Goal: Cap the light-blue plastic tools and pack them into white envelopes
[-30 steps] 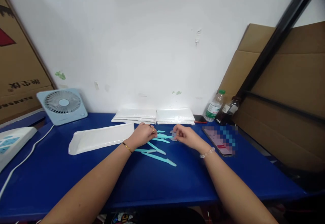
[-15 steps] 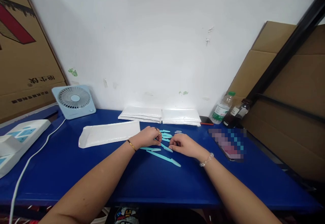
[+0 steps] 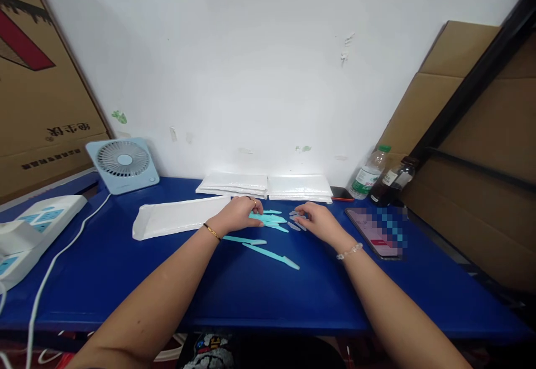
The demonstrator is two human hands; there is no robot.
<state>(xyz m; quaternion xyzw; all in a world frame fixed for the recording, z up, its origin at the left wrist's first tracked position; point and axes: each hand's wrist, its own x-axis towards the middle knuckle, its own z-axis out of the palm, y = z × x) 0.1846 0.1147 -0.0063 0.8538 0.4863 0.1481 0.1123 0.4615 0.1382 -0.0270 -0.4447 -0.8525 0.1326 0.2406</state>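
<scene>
Several turquoise eyebrow razors lie in a loose pile (image 3: 274,220) near the middle of the blue table. My left hand (image 3: 240,214) is at the pile's left end, thumb and fingers closed around a razor's handle there; its fingertips partly cover the pile. Closer to me, two more razors rest on the table, one long razor (image 3: 272,253) slanting down to the right and another razor (image 3: 245,240) just behind it. My right hand (image 3: 316,219) hovers over several small translucent blade covers (image 3: 294,226), thumb and forefinger apart.
A white padded mailer (image 3: 171,218) lies left of my hands. Two stacks of white mailers (image 3: 232,183) stand against the wall. Right are a phone (image 3: 372,232), another phone (image 3: 342,193), a water bottle (image 3: 368,176) and a dark bottle (image 3: 389,185). Left: a fan (image 3: 123,162) and power strip (image 3: 46,218).
The razor that was between my hands now lies with the pile. My left hand has shifted slightly back and left; my right hand has moved right, over the translucent covers, and its fingers have spread.
</scene>
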